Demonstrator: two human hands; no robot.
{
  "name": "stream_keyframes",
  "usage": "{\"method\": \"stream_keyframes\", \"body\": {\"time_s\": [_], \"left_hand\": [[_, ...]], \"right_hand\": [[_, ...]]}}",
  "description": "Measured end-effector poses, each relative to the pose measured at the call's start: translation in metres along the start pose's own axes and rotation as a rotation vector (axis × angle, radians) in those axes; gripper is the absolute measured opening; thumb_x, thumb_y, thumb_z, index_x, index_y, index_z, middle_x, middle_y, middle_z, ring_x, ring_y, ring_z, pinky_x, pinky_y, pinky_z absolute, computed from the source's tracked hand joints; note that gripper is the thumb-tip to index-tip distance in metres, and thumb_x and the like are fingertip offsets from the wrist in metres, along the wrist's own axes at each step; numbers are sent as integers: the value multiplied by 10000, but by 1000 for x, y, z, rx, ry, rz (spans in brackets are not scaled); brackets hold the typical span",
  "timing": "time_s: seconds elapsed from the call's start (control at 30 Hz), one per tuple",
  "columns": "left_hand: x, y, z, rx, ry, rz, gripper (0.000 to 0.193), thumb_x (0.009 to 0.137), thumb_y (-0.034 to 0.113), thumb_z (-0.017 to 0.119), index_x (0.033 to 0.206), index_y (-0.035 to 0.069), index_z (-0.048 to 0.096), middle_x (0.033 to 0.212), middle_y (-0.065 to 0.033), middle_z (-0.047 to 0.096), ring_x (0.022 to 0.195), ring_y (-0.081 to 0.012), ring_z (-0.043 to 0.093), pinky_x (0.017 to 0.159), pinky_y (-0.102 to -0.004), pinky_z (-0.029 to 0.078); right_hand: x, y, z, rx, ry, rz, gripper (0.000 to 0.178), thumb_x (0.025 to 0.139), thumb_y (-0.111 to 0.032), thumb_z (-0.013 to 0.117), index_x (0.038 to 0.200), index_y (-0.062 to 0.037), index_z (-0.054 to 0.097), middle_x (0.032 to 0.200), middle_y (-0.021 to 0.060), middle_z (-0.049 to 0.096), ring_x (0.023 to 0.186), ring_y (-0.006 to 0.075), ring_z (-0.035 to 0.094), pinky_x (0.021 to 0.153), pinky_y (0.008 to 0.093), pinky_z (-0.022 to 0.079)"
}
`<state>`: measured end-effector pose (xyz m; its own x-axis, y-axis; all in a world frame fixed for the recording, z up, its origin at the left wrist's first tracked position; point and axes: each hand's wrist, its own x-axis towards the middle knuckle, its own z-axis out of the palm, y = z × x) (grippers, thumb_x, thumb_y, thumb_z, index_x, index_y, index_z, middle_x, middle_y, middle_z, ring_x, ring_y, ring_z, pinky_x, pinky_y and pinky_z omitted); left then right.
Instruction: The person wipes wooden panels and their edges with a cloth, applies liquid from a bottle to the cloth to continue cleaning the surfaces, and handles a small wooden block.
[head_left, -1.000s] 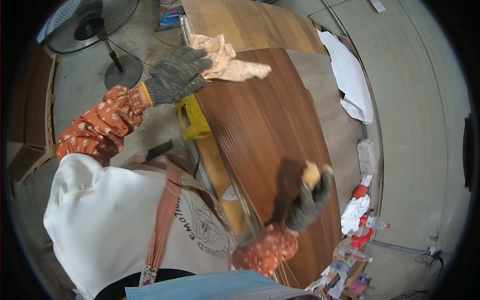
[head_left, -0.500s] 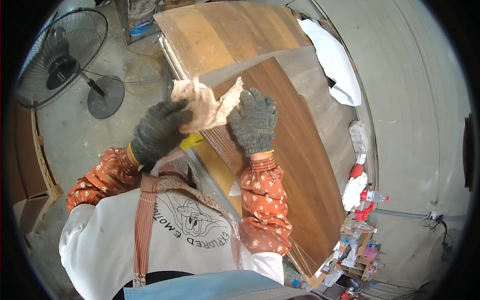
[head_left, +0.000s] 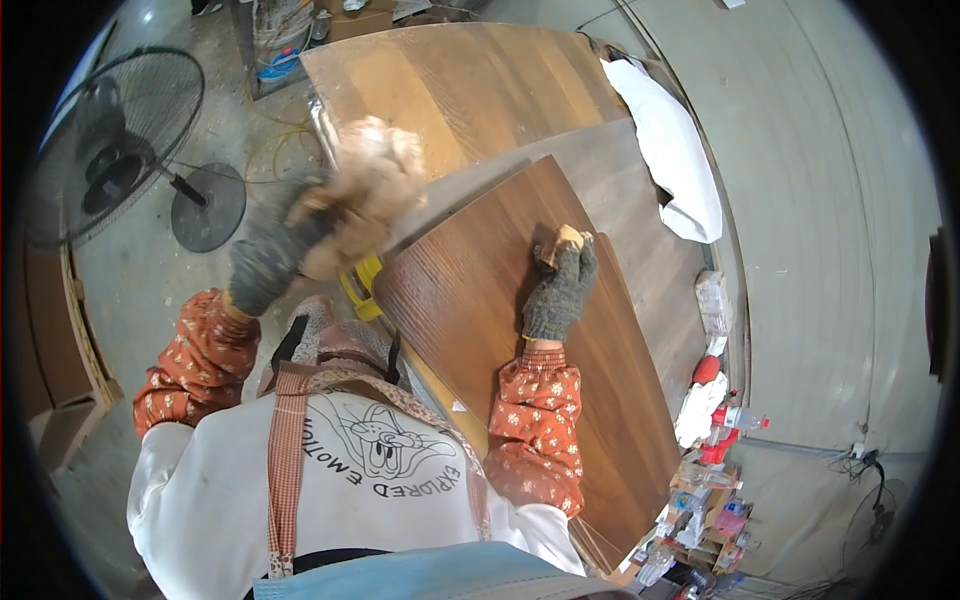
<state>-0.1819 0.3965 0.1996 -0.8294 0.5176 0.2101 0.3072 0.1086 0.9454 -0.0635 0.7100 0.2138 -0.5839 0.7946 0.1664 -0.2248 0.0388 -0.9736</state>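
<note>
My left hand (head_left: 275,250), in a grey knit glove, grips a crumpled beige rag (head_left: 375,185) above the left corner of a brown wood-grain board (head_left: 460,270). Motion blurs both the rag and this hand's fingers. Over the middle of the board, my right hand (head_left: 560,295), gloved alike, is closed around a small tan and brown piece (head_left: 568,238). Most of that piece is hidden by the glove, so its kind cannot be made out. Beside the board's left corner is a yellow tape-like ring (head_left: 362,285).
Lighter wood-grain panels (head_left: 480,70) lie beyond the board. White sheeting (head_left: 670,150) rests along their right edge. A standing fan (head_left: 115,150) is at the left. Several bottles and small boxes (head_left: 710,480) crowd the lower right, by a grey wall (head_left: 810,250).
My hands have moved apart. The left swung left with the rag, while the right slid right and closed over the board. More of the board's left end shows now.
</note>
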Motion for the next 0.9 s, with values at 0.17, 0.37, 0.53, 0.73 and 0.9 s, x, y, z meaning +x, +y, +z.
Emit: {"method": "stream_keyframes", "body": {"time_s": [0.17,0.37,0.53,0.73,0.9], "left_hand": [[75,33,86,358,-434,526,522,810,326,671,1257,110,511,1239,-167,537,1128,-322,527,994,-406,407],[194,18,168,324,-635,563,585,829,480,613,1266,105,505,1255,-186,518,1136,-346,522,957,-437,419],[282,-39,282,229,-546,626,502,859,357,622,1281,117,494,1239,-156,533,1106,-310,529,919,-394,451],[300,-5,256,-855,-951,-212,395,894,435,521,1100,101,484,1060,-100,554,695,-234,559,566,-323,464],[293,-57,154,-1315,-715,-324,408,947,338,439,1232,45,425,1203,-149,515,943,-273,546,791,-370,461]], "right_hand": [[-5,11,-16,-99,218,-86,429,897,-173,597,1267,-9,456,1201,86,516,1061,186,513,909,338,455],[2,5,-46,-1185,183,-778,452,910,-199,598,1290,-10,442,1250,138,506,1046,238,564,889,389,498],[-5,-4,-35,-257,443,-118,511,901,-190,621,1316,25,416,1246,146,527,1091,218,545,921,353,473],[10,-27,-6,-1117,169,5,441,850,-113,667,1251,-12,514,1238,119,565,1125,217,542,940,326,454],[68,-7,13,-1450,-138,-313,409,772,-113,676,1170,-80,585,1163,127,607,1090,324,564,903,423,467]]}}
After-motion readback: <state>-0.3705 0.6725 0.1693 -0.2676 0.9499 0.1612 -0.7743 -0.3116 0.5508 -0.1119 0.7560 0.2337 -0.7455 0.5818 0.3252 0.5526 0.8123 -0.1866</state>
